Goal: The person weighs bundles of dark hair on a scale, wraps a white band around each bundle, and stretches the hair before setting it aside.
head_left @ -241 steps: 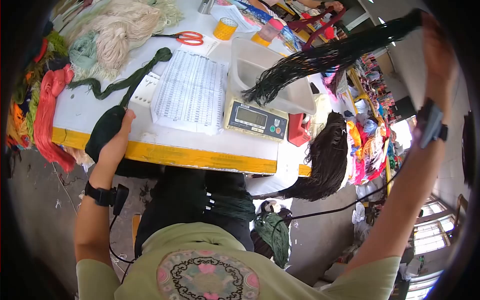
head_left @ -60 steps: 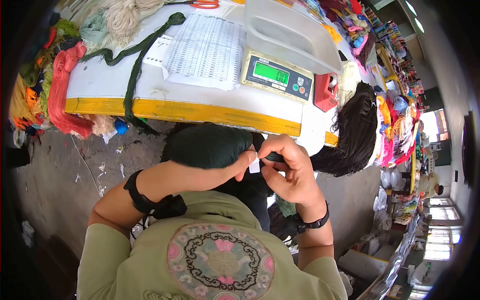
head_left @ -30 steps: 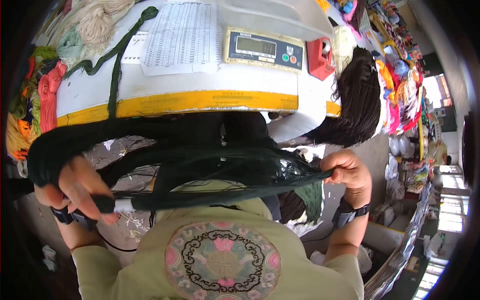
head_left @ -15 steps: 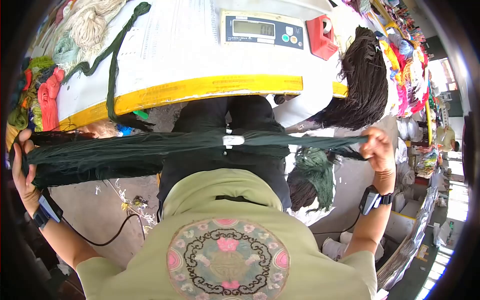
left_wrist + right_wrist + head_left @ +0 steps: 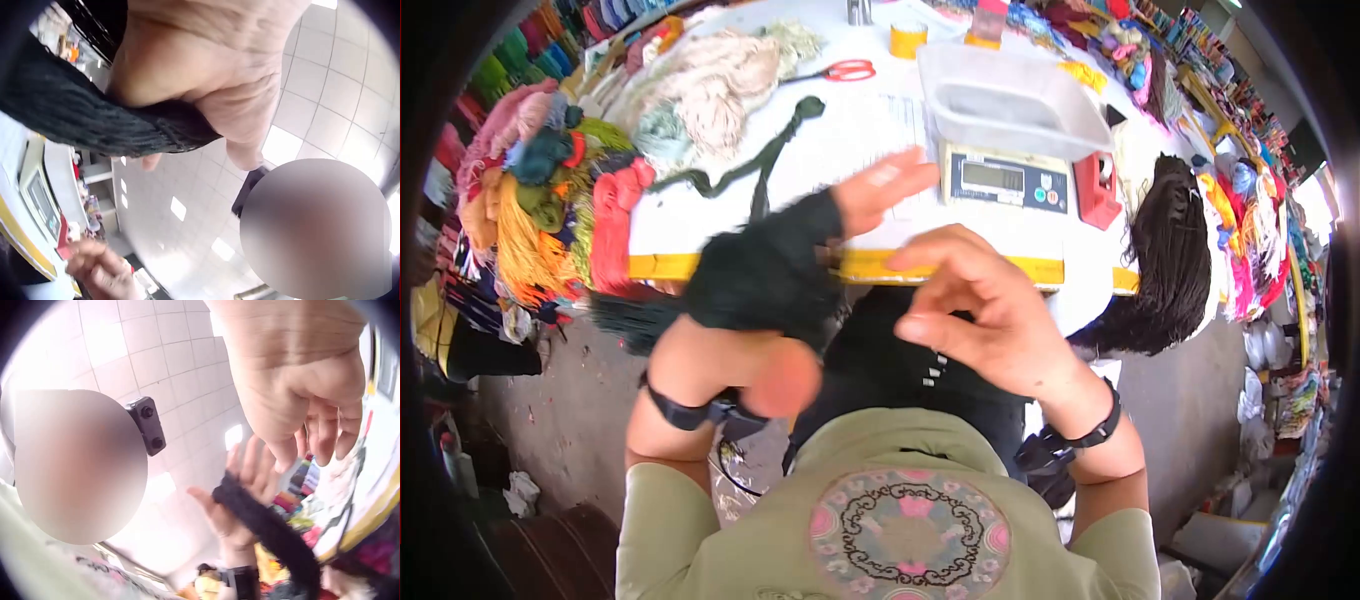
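A dark green yarn skein point(image 5: 765, 265) is looped around my left hand point(image 5: 725, 350), lying across the palm in a thick band. The fingers stick out straight beyond it, towards the scale, and the thumb stands apart. In the right wrist view that hand shows spread fingers with the skein point(image 5: 269, 528) across it. My right hand point(image 5: 995, 325) hovers to the right of the skein, in front of the table's yellow edge. Its fingers are loosely bent, with nothing between them and the thumb. The left hand is blurred in the head view.
On the white table stand a digital scale point(image 5: 1003, 180) with a clear plastic bin point(image 5: 1020, 105), and a red tape dispenser point(image 5: 1097, 190). Orange-handled scissors point(image 5: 850, 70), cream yarn point(image 5: 725, 90) and a dark green strand point(image 5: 775, 150) lie farther left. Dark brown yarn point(image 5: 1175, 250) hangs at the right edge.
The green skein was stretched between both hands over the lap; now it wraps the left hand, and the right hand has let go. Both hands have come inward, close together.
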Tool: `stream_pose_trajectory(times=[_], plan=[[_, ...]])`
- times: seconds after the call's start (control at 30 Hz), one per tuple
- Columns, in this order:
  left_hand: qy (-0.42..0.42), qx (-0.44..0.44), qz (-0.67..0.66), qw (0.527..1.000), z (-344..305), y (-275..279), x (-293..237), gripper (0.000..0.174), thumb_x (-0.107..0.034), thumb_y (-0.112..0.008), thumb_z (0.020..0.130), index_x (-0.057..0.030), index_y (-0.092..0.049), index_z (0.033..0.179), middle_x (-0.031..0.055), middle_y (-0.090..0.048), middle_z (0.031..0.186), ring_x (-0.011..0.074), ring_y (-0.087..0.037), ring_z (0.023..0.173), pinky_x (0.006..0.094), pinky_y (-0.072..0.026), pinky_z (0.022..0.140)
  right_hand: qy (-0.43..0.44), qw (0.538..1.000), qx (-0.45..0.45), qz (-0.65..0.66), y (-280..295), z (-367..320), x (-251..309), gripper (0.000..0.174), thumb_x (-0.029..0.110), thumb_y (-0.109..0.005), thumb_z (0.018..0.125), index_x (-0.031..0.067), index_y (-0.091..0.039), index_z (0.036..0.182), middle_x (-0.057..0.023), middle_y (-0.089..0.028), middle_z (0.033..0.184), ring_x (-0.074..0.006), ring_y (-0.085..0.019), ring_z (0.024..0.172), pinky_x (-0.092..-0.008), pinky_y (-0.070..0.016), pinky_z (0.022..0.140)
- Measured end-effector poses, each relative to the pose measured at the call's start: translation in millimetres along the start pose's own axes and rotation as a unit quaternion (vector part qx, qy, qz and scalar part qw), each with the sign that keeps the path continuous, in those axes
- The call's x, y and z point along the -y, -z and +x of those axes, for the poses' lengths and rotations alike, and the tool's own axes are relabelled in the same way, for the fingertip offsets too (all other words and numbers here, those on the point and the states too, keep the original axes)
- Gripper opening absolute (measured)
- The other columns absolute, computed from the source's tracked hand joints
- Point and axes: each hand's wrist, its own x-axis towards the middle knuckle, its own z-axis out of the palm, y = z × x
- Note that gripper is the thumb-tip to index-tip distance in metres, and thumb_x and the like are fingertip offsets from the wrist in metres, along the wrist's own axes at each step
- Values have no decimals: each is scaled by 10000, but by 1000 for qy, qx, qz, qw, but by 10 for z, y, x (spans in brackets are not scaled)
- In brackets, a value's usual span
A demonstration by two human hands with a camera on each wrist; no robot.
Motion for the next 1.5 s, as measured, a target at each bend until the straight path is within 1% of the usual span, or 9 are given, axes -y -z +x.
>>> stream_pose_trajectory(times=[0.3,0.5,0.67,0.9,1.07,1.17,1.23,1.37,1.5], plan=[[43,64,-203,976,-3,-68,323,718,-557,-714,813,71,-636,1151,314,-468,1408,336,-499,1286,466,-401,1061,-89,987,-35,128,24,78,-14,68,82,-654,930,37,-610,955,50,-539,770,-3,-445,615,-193,-350,550],[145,-38,-195,969,51,-224,320,421,-73,-768,813,31,-639,1200,124,-640,1230,200,-591,1130,338,-474,958,-86,992,-84,24,27,20,-44,55,103,-582,977,49,-580,991,14,-570,833,-30,-432,557,-197,-351,516],[150,22,-189,970,35,-244,385,338,-89,-725,873,-25,-635,1193,20,-616,1037,100,-529,940,273,-460,867,-127,948,-61,286,130,25,-33,117,171,-506,1020,57,-527,1035,0,-562,855,-50,-440,537,-200,-350,491],[134,-42,-225,964,5,-312,376,326,-74,-662,870,4,-622,1183,50,-620,1061,121,-555,965,276,-450,897,-75,992,-21,96,99,6,-92,155,187,-556,1016,38,-595,1029,7,-609,948,-46,-502,854,-203,-420,748],[145,99,-308,935,-13,-113,362,361,-119,-640,845,46,-649,1167,111,-677,992,132,-593,789,262,-469,763,-148,914,-95,366,222,-102,24,118,208,-523,1032,102,-572,1048,13,-529,803,-51,-397,567,-193,-323,479],[176,83,-132,972,-360,178,157,255,-195,-671,818,52,-701,868,33,-584,599,137,-548,530,272,-414,543,-111,896,-12,429,489,-520,-13,130,180,-472,1045,97,-544,1115,-6,-398,722,-51,-302,542,-198,-274,453],[41,53,-406,912,-569,570,438,368,-303,-622,908,-127,-526,599,-12,-499,515,94,-437,465,280,-341,518,-157,928,-73,329,675,-901,-69,116,167,-533,1018,71,-569,1072,9,-428,694,-38,-311,531,-197,-249,450],[-23,-263,-525,809,-976,1792,96,299,-121,-450,1036,-46,-535,1312,0,-577,929,80,-567,741,276,-488,720,-349,884,-231,210,1215,-1558,-478,187,228,-571,1003,82,-559,888,72,-412,626,-6,-268,447,-184,-189,399],[0,-274,-522,807,-1570,3066,111,326,-62,-399,1031,64,-469,1323,17,-496,837,65,-477,624,226,-415,584,-438,844,-305,49,1721,-2150,-851,267,333,-565,989,125,-531,824,67,-380,603,-25,-242,412,-203,-182,367]])
